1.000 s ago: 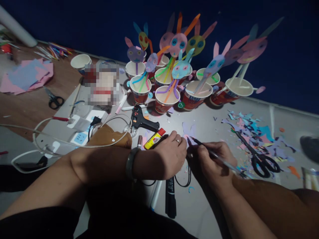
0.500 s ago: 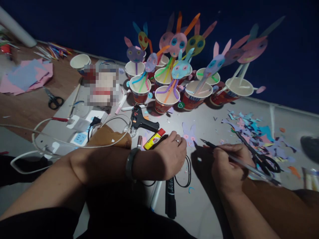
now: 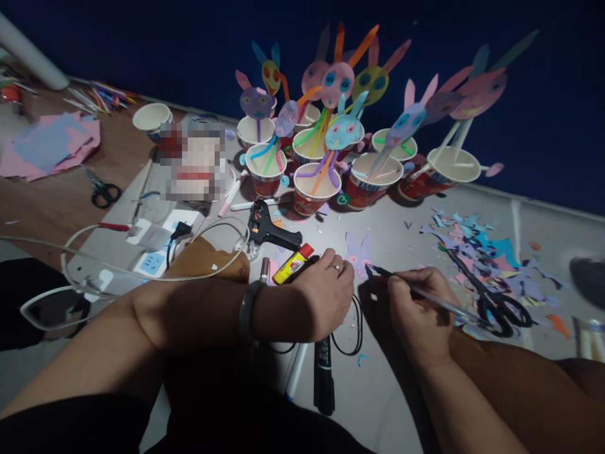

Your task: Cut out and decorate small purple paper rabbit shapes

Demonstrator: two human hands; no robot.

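A small lilac paper rabbit face (image 3: 358, 255) with pink eyes lies flat on the table. My left hand (image 3: 328, 293), fingers curled and pressed together, holds it down at its left edge; the fingertips are partly hidden. In my right hand (image 3: 423, 309) is a pen (image 3: 447, 302) with a clear barrel and dark grip, its tip at the right side of the rabbit face. Just left of my left hand lie a yellow glue stick (image 3: 289, 266) with a red cap and a brown-capped marker (image 3: 265, 270). A black marker (image 3: 324, 381) rests below it.
Paper cups (image 3: 317, 205) with paper rabbits on straws stand at the back. Black scissors (image 3: 503, 309) lie beside paper scraps (image 3: 496, 249) at right. A glue gun (image 3: 274, 233), a power strip (image 3: 154, 258) and cords occupy the left. Coloured paper (image 3: 51, 145) is stacked far left.
My right hand has moved left with the pen, bringing its tip from beside the rabbit face to its right edge. My left hand has stayed in place.
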